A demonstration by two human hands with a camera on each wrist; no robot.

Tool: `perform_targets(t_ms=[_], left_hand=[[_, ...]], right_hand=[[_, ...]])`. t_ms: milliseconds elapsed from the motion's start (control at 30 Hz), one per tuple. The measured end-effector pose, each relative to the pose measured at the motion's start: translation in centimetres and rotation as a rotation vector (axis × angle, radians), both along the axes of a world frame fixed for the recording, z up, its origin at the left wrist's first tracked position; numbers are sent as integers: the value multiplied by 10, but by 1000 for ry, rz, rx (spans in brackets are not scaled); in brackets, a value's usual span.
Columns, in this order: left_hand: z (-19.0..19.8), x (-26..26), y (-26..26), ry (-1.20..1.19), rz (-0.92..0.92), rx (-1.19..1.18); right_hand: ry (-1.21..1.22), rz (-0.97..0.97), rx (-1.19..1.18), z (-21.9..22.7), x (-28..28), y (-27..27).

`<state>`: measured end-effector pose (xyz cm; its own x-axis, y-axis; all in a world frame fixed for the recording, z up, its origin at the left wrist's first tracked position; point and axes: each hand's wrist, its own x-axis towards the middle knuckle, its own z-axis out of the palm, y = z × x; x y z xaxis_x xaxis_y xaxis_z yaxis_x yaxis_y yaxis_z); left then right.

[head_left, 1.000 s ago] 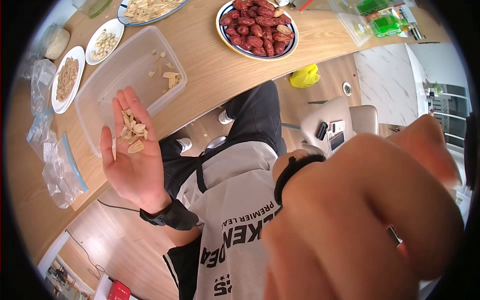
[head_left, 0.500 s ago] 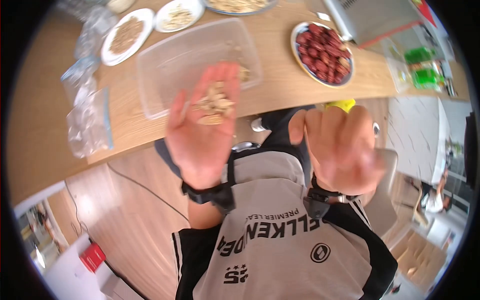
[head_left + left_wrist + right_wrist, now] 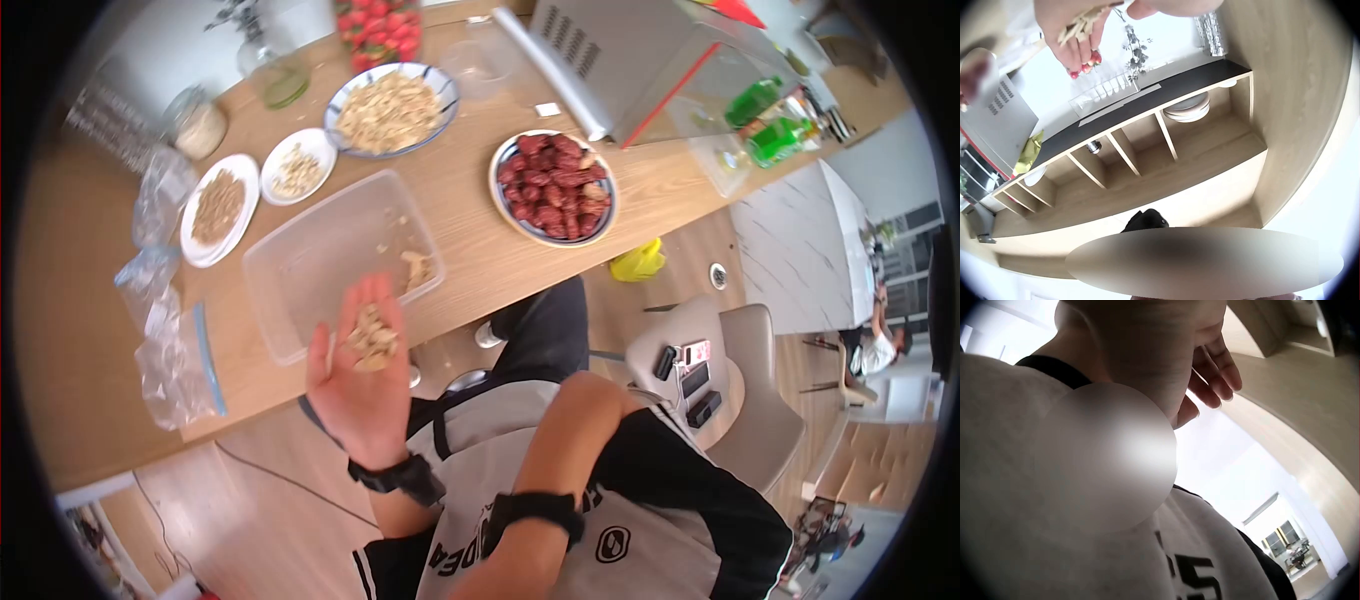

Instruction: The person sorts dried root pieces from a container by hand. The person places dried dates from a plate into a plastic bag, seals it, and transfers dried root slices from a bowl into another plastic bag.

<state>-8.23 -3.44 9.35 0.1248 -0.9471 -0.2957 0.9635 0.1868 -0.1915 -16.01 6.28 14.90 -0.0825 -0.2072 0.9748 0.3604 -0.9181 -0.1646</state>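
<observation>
My left hand (image 3: 366, 400) is palm up with fingers extended, and a small heap of pale dried slices (image 3: 372, 338) lies on it, over the near edge of the clear plastic box (image 3: 310, 260). A few slices lie in the box's right end. In the left wrist view the slices (image 3: 1084, 26) rest on the same hand. The right forearm crosses the shirt in the head view, its hand beyond the bottom edge. In the right wrist view the right hand (image 3: 1166, 350) hangs loosely bent, holding nothing visible.
Behind the box stand a plate of brown pieces (image 3: 218, 208), a small plate of pale pieces (image 3: 298, 172) and a bowl of slices (image 3: 390, 110). A plate of red dates (image 3: 555, 188) is to the right. Plastic bags (image 3: 172, 365) lie left.
The right hand has come down from in front of the camera and across the shirt, out of the head view. The left hand stays palm up with the slices while the head view has shifted.
</observation>
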Motion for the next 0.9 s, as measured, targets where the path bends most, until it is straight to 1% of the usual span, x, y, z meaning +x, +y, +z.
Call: perform_targets(t_ms=[33,67,133,167,233,300,367,400,433,500,533,600,633,700,767,800,867,900], left_hand=[[0,2,0,-31,33,38],[2,2,0,-19,13,29],[2,3,2,-89,88,79],[-3,7,5,-77,72,76],[-15,10,4,-103,59,-28],[-14,8,4,-95,54,-28],[-12,8,4,-79,105,72],[-15,10,6,-91,69,24],[-16,10,9,-110,90,49],[-15,11,8,3,36,-47],[-15,11,8,-21,68,-37],[-13,11,9,30,29,-60],[-10,11,11,9,80,-46],[-5,8,8,69,7,-108],[-5,-2,3,-124,-13,-113],[-7,-5,3,-173,-24,-157],[-6,-6,4,-195,-24,-159],[-6,-7,4,-209,-28,-164]], right_hand=[[41,-30,-21,-1,-5,-5],[83,-56,-38,-3,-11,-11],[168,-98,-62,-4,-24,-19],[212,-120,-72,-5,-32,-24],[304,-169,-100,-6,-52,-37],[374,-187,-100,-4,-65,-41],[408,-160,-85,-2,-71,-43],[422,-139,-76,-1,-73,-44],[435,-118,-64,-1,-75,-44],[454,-68,-61,-1,-75,-53],[460,-39,-67,-3,-78,-59],[467,39,-88,-9,-76,-74],[474,86,-97,-7,-74,-77],[694,88,71,-25,-77,-103],[823,-173,259,-27,-69,-109],[816,-162,259,-30,-66,-114],[948,-277,417,-36,-63,-123],[945,-274,412,-38,-63,-125]])
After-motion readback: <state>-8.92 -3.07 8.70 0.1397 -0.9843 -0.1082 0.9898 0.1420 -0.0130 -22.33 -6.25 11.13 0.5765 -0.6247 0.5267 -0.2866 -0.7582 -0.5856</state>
